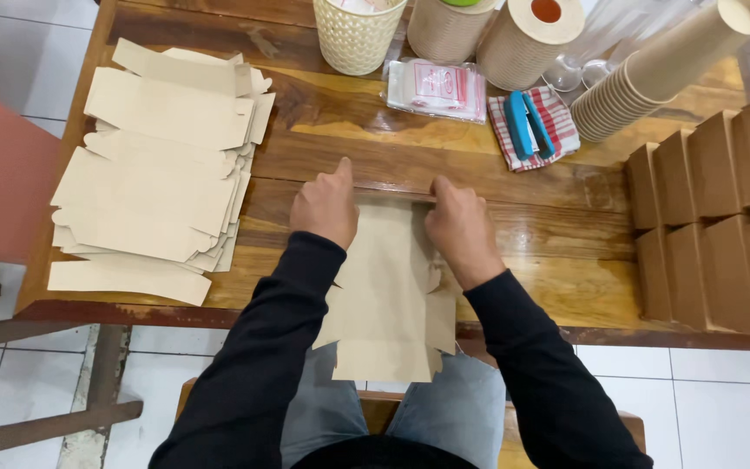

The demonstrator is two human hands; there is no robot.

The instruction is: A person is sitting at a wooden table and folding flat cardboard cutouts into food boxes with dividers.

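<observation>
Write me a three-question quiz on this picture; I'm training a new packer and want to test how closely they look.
1. True or false: both hands press on the flat cardboard blank at the table's near edge.
2. Where does the stack of unfolded blanks lie? A) on the person's left B) on the person's right C) on the floor
3. What lies on the striped cloth?

Key
1. True: the left hand and right hand both rest on its far end.
2. A; the folded boxes stand on the right.
3. A blue stapler.

Long black sleeves, grey-blue jeans, bare hands
</observation>
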